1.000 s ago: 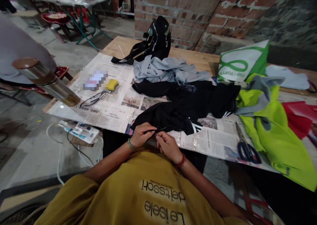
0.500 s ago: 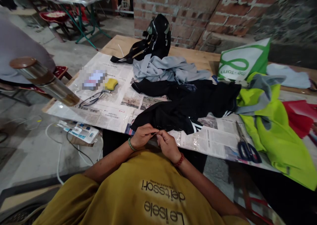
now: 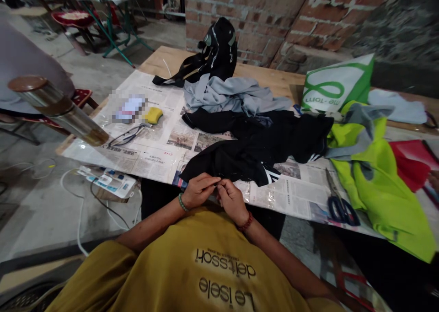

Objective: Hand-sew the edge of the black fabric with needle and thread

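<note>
My left hand (image 3: 200,190) and my right hand (image 3: 232,199) meet at the table's front edge, fingertips pinched close together. Whatever sits between the fingertips is tiny and dark, too small to name. Just beyond them lies a black garment (image 3: 236,154) with white stripes at one end, spread on the newspaper (image 3: 151,163) that covers the table. A green bead bracelet circles my left wrist and a red one my right. To the right, scissors with dark blue handles (image 3: 343,210) rest on the newspaper.
Farther back are grey cloth (image 3: 233,96), a black bag (image 3: 219,51) and a white-green bag (image 3: 338,85). Yellow-green clothing (image 3: 387,184) hangs over the right edge. At left stand a tilted-looking flask (image 3: 58,110), glasses (image 3: 126,136) and a yellow sponge-like block (image 3: 153,115). A power strip (image 3: 113,183) sits below.
My left fingers have straightened slightly and shifted a little at the fingertips. Both hands stay together in the same place; the view has moved very slightly.
</note>
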{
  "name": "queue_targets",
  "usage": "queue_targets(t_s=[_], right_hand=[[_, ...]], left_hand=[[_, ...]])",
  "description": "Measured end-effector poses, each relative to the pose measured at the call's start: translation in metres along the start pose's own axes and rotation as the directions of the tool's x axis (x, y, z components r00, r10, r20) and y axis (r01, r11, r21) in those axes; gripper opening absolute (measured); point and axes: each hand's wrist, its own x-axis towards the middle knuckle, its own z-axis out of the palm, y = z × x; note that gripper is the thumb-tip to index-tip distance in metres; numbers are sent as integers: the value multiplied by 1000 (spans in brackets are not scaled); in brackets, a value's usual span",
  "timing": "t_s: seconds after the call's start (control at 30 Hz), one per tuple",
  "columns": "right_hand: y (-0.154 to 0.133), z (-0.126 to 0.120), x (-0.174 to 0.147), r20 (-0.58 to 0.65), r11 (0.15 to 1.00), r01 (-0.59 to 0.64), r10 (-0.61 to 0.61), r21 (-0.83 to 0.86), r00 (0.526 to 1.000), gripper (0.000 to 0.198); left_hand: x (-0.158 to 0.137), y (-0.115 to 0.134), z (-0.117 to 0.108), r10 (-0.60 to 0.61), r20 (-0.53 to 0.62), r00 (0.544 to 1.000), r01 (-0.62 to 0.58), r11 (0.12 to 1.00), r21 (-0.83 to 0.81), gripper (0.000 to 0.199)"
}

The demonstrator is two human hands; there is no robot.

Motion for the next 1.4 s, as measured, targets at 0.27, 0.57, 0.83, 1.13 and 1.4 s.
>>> queue_targets(t_s=[0.27,0.57,0.83,1.13,1.4], right_hand=[[-2,2,1,29,988,-85,82,128,996,17],[-4,2,2,-16,996,-82,82,33,996,17],[-12,-2,7,-42,1000,-22,22,19,999,16],[-6,1,5,-19,994,-101,101,32,995,18],[-8,-4,10,-47,999,4,-5,-34,999,20]], left_hand=[[-1,4,-1,-159,-93,983,166,984,70,16],[-2,-1,1,-134,-89,987,139,988,59,18],[3,-1,-4,-72,18,997,72,997,-29,16],[2,-2,-1,-202,-70,977,203,979,15,14],[1,-6,-2,-109,-5,994,108,993,-36,19]])
